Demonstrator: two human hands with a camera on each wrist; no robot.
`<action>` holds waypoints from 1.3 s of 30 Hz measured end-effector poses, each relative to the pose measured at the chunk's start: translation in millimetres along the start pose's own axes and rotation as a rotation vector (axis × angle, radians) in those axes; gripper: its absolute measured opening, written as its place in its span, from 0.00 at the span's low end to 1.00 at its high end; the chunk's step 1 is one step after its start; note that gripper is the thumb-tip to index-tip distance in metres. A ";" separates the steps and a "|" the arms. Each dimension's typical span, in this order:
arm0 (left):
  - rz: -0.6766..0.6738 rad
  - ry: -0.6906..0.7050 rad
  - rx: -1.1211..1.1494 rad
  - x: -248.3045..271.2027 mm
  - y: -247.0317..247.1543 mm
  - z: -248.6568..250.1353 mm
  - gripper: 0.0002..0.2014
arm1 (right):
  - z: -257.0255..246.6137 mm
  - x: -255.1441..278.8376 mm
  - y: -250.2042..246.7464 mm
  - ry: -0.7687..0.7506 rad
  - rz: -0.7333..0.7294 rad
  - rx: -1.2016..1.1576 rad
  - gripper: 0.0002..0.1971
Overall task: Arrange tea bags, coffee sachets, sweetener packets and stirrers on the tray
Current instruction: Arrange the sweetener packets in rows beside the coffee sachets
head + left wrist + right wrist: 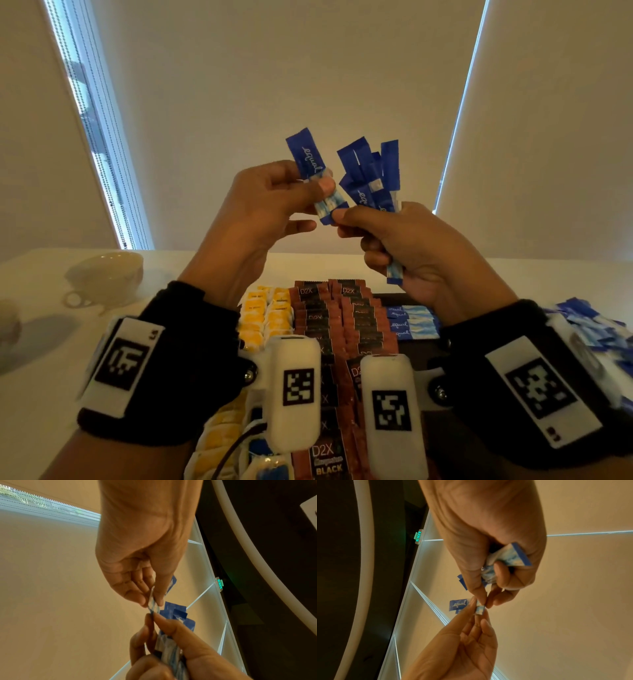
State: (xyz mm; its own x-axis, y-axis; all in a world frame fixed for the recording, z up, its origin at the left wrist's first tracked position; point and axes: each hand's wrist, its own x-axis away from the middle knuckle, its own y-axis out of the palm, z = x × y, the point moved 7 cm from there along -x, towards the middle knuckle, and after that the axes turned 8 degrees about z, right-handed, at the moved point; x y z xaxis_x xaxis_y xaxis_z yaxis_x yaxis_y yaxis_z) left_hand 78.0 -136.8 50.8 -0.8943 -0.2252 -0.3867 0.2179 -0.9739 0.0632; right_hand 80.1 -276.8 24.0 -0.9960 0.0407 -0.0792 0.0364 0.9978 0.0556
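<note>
Both hands are raised above the table. My left hand (322, 192) pinches one blue "equal" sweetener packet (308, 161) between thumb and fingers. My right hand (342, 222) grips a fanned bunch of blue sweetener packets (373, 171), and its thumb and forefinger touch the lower end of the single packet. In the right wrist view the bunch (508, 557) sits in the curled right fingers. Below, the dark tray (423, 353) carries yellow tea bags (263, 318), brown coffee sachets (329, 318) and a short row of sweetener packets (411, 322). I see no stirrers.
A loose heap of blue sweetener packets (589, 329) lies on the white table right of the tray. A white teacup (106, 277) stands at the far left, with another cup's edge (8, 325) nearer. Window blinds rise behind the table.
</note>
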 end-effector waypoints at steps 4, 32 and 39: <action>0.039 0.006 0.044 0.9 -2.1 -0.7 0.04 | -1.4 0.5 -0.3 -0.021 0.030 -0.025 0.08; 0.096 -0.026 0.029 2.8 -20.8 17.4 0.13 | 75.1 -1.7 -179.3 0.567 -0.042 0.734 0.09; 0.089 -0.008 -0.037 2.9 -23.6 20.0 0.15 | 85.4 -9.5 -167.6 0.586 -0.075 0.956 0.09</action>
State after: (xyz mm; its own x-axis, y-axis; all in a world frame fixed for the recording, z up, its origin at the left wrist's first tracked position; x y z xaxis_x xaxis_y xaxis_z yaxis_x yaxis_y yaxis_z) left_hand 62.4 -115.0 66.6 -0.8739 -0.3108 -0.3738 0.3103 -0.9485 0.0632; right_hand 90.5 -439.9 -69.5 -0.8737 0.1995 0.4437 -0.2282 0.6375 -0.7359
